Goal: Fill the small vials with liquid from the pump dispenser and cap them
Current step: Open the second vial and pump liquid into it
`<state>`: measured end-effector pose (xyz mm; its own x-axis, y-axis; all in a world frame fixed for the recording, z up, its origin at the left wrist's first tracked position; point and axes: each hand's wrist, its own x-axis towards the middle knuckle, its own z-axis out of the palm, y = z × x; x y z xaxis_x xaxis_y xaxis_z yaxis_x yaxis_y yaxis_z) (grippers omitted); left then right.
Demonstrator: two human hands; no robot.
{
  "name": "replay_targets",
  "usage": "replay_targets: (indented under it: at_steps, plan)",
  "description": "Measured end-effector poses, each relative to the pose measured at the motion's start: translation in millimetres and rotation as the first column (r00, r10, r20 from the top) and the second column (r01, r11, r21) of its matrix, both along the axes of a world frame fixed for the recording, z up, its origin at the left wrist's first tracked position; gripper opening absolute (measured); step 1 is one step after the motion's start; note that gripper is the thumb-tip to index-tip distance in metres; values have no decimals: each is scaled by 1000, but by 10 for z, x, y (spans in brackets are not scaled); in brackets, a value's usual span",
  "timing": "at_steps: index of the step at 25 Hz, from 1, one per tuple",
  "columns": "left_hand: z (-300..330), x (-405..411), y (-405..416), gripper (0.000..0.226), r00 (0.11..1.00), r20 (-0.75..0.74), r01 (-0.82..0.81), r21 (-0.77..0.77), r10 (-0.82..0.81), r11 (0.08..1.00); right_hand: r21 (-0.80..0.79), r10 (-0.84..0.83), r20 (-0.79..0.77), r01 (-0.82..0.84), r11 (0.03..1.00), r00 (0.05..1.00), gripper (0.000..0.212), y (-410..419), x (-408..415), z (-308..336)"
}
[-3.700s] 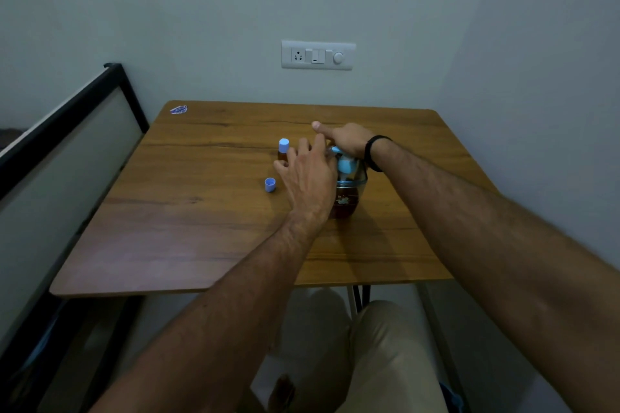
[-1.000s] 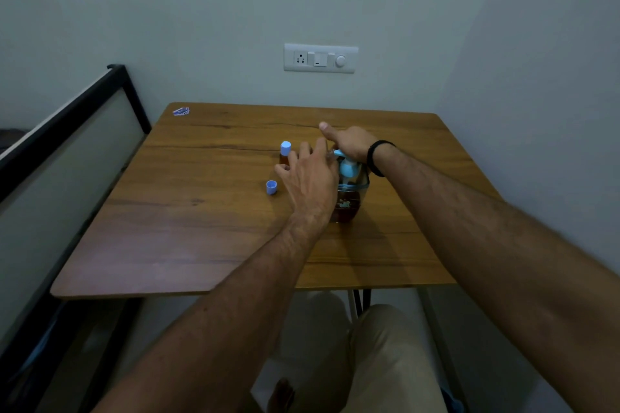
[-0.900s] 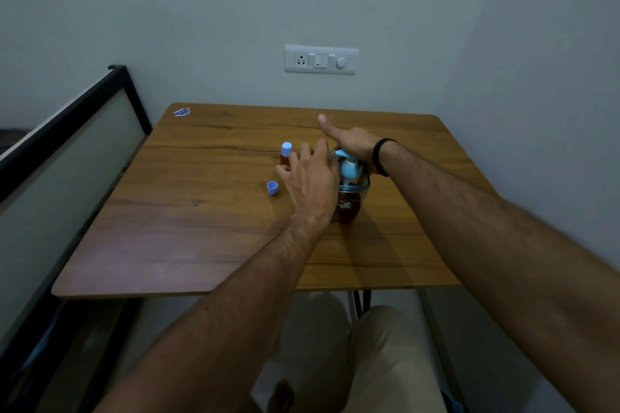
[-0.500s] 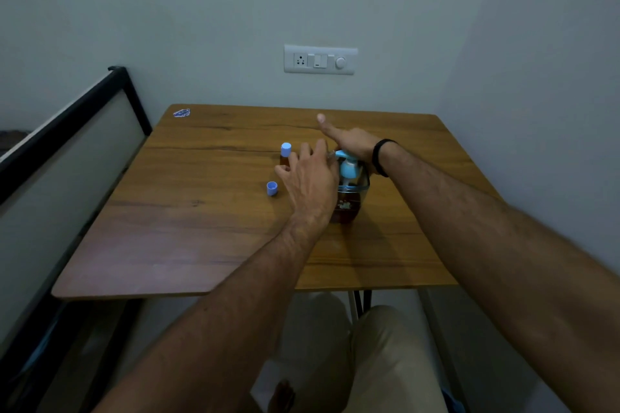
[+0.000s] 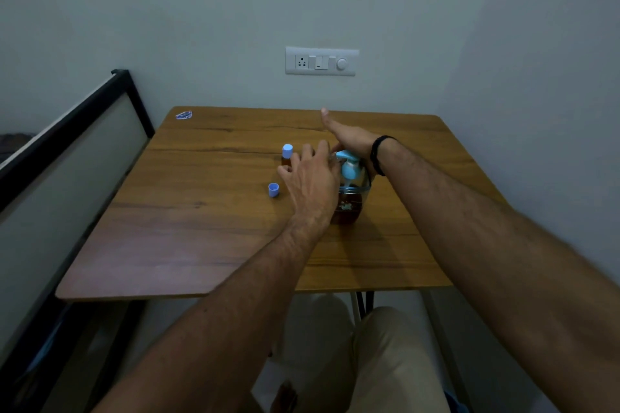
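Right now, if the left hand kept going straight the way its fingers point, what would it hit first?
Probably the capped vial. The left hand points away from the person and slightly left, and its fingertips look close to the vial already. Depth is unclear from one view, so it might pass just to the right.

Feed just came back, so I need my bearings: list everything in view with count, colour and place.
Pump dispenser: 1, light blue pump, dark brown liquid, table centre.
Capped vial: 1, amber, blue cap, left of the dispenser, behind the left hand.
Loose cap: 1, blue, on the table, left of the left hand.
Wooden table: 1, brown.
Wrapper scrap: 1, blue-white, far left corner.
Switch plate: 1, white, wall.
Left hand: beside the spout; contents hidden.
Right hand: flat over the pump head, black wristband.
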<state>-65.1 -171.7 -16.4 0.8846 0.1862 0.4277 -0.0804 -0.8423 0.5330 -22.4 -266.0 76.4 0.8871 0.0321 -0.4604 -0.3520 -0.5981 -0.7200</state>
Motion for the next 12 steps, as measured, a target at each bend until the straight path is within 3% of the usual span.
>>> replay_targets:
  at_steps: [3,8,12]
  plan:
    - [-18,29,10,14,1000,-4,4,1,-4,1000,-39,-61,89,64,997,994,91,53,63,-57]
    - [-42,33,-2,12,1000,4,28,-4,-28,1000,-162,-8,226,46,986,974,88,93,95,-167]
    - [-40,19,14,11,1000,12,14,-25,-14,1000,-158,27,168,0,987,985,91,75,80,-80]
